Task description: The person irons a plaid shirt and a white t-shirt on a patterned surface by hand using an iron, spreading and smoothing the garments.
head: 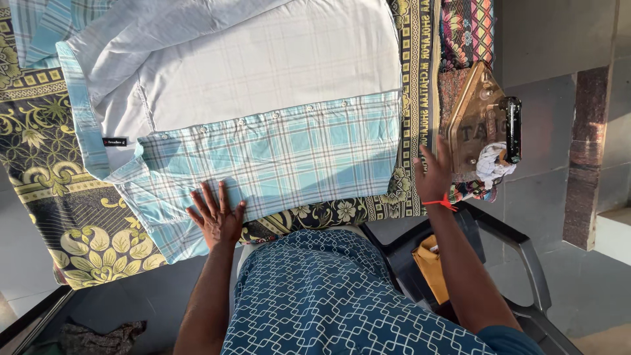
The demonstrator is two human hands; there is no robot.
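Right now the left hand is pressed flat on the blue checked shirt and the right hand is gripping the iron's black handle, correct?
Not quite. The left hand does lie flat on the blue checked shirt, but the right hand is not gripping the iron. In the head view its fingers are spread open beside the iron, short of the black handle.

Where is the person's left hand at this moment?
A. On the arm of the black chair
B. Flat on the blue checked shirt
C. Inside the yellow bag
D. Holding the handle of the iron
B: the left hand lies flat, fingers spread, on the blue checked shirt, while the right hand is raised near the iron.
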